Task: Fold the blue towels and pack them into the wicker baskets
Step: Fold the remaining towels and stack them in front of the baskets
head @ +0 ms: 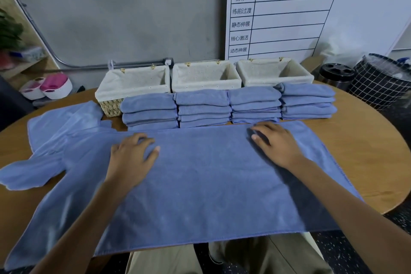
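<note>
Both forearms outstretched, left grip (131, 158) and right grip (278, 143) flat, palms down, fingers relaxed.

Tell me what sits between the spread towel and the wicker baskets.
In the head view, four stacks of folded blue towels stand in a row between the spread towel and the three lined wicker baskets.

Gym back room: training-plan whiteboard (311, 13), concrete wall (122, 11).
</note>
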{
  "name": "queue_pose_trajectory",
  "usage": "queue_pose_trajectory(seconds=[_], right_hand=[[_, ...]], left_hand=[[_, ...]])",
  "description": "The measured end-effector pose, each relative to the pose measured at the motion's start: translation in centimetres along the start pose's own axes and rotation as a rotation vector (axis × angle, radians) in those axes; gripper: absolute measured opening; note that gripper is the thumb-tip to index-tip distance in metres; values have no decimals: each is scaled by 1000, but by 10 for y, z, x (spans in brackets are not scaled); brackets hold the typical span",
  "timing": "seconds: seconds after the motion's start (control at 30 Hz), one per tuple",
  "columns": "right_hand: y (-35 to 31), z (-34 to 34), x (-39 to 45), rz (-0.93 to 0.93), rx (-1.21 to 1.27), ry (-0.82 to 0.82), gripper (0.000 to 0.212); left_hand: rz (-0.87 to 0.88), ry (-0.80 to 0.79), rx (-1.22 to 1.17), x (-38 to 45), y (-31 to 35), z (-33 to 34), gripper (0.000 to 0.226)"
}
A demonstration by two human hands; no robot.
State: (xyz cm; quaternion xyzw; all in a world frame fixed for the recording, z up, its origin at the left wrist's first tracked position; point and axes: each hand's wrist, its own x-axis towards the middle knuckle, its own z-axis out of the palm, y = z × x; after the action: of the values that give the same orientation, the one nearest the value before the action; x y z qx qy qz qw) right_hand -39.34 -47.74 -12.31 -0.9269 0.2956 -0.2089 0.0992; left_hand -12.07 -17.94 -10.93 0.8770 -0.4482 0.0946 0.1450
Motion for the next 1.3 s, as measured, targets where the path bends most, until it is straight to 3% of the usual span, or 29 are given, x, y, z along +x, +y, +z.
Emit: queue_pose_trajectory(seconds=[0.1,0.23,0.43,0.6,0.67,0.8,1.0,1.13,1.2,1.3], right_hand=[[-6,4,23,-41,-10,81,23],[-25,16,48,-95,-102,-29,25],[-23,18,54,-223,-127,-43,12],[-33,-2,42,-191,27,-9,8],[-34,-7,24,-236,38,20,9],[-27,11,-8,-316,88,-14,3],[-14,18,27,-309,197,3,23],[-16,0,38,-290,195,104,33],[-22,-16,27,-336,163,167,31],[-26,-27,-11,-453,103,135,27]], left_hand=[[84,130,-11,23,13,2,36],[47,61,68,52,19,18,22],[88,119,118,54,16,28,8],[138,172,-103,40,22,-1,2],[186,207,-144,22,15,-7,12],[253,101,-278,0,-7,8,29],[234,122,-316,39,-7,20,21],[213,135,-318,58,-2,6,18],[265,202,-304,44,2,-8,25],[406,251,-251,-4,6,-19,29]])
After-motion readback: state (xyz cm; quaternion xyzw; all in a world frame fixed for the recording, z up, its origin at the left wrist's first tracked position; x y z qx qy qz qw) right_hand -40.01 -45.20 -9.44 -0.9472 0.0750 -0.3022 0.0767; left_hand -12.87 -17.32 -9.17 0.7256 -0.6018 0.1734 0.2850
